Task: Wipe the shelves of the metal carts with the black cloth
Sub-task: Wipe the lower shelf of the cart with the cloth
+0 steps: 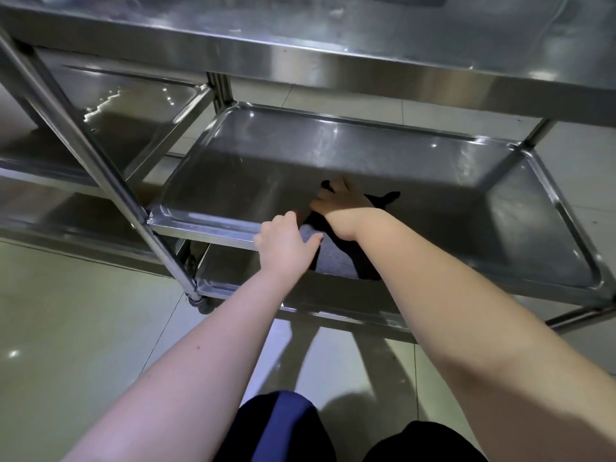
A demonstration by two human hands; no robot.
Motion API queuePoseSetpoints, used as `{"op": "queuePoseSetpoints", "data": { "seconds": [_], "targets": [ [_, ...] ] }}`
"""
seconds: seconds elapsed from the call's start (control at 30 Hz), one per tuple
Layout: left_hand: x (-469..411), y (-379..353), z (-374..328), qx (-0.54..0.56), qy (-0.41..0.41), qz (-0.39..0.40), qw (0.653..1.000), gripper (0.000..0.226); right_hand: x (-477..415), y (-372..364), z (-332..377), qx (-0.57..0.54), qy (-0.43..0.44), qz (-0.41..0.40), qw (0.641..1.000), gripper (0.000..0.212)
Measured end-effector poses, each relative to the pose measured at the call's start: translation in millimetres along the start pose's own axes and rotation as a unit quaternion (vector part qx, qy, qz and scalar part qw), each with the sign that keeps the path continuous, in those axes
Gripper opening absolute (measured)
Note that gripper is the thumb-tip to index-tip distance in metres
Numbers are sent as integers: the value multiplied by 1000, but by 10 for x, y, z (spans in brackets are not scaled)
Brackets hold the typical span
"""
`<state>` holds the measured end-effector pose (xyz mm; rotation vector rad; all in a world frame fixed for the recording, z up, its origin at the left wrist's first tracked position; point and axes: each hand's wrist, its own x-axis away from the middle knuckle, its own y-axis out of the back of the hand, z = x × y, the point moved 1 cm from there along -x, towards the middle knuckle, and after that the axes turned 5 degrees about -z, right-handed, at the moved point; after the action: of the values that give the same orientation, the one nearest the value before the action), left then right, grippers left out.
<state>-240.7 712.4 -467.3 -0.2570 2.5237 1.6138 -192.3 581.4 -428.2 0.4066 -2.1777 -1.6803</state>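
Wiping the middle shelf (206,225) looks to be the step in hand. The right hand (340,198) lies flat, fingers spread, pressing the cloth (388,197) down close to the near edge, and part of the cloth hangs over that rim. The left hand (286,241) curls its fingers over the near rim just left of the cloth, probably steadying the cart. Next, I judge, comes a sweep toward the far and right corners, with even pressure.

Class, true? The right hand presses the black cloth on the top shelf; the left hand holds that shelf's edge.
No: the head view shows the right hand pressing the black cloth on the middle shelf, the left hand holding its edge.
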Motion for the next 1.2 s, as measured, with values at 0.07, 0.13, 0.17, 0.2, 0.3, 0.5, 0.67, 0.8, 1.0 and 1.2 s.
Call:
{"op": "queuePoseSetpoints", "data": {
  "seconds": [0.07,0.13,0.17,0.2,0.3,0.5,0.67,0.8,1.0,1.2],
  "targets": [
    [-20,20,-82,-37,7,30,999,55,106,76,-71,13,-12,-16,1000,29],
    [-28,26,-166,-63,-19,58,996,54,251,176,-145,5,-31,-38,999,29],
    [-25,30,-214,-68,-31,66,995,50,346,224,-194,0,-38,-52,998,30],
    [-27,46,-270,-69,-42,67,994,44,441,268,-256,1,-43,-68,997,30],
    [-62,205,-496,-48,-85,40,994,25,748,395,-508,-27,-77,-109,991,28],
    [-95,719,-1107,-52,-350,-93,931,20,1614,616,-871,-136,-188,-229,945,20],
    [330,591,-1275,3,-483,-167,860,21,2360,359,-742,-187,-211,-333,900,30],
    [798,200,-1297,61,-505,-134,851,12,2856,-145,-509,-210,-269,-333,879,34],
    [1372,-852,-1079,57,-463,55,883,13,3256,-1337,-266,-313,-328,-205,867,28],
    [1697,-2055,-592,78,-262,327,905,24,3373,-2667,166,-394,-307,-117,858,23]
  ]
}}
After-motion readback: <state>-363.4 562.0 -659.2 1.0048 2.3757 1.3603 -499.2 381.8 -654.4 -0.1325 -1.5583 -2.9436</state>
